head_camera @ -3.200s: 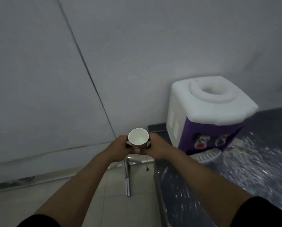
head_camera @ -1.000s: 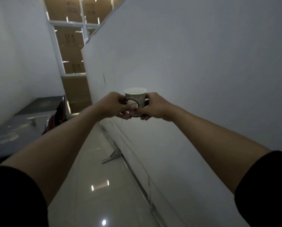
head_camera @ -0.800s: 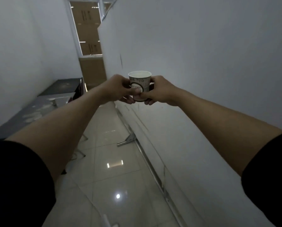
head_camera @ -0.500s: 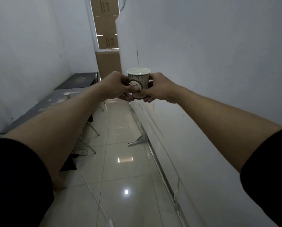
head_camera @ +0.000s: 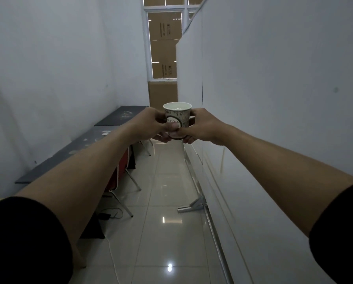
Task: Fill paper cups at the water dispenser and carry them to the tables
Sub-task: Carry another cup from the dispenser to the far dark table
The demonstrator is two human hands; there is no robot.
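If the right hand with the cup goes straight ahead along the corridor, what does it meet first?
The way looks free for some distance. The right hand holds the patterned paper cup; beyond it probably the brown cardboard boxes at the corridor's end, though depth is unclear.

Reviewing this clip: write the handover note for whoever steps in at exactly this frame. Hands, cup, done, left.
Left hand: closed on the paper cup from its left side.
Right hand: closed on the same cup from its right side.
Cup: upright, held out in front at arm's length above the tiled floor, liquid showing near the rim.
Tables: dark tops in a row along the left wall; small pale items on them, too small to identify.
Done: cup looks filled; dispenser not in view.
Left: set the cup on a table, then fetch more.
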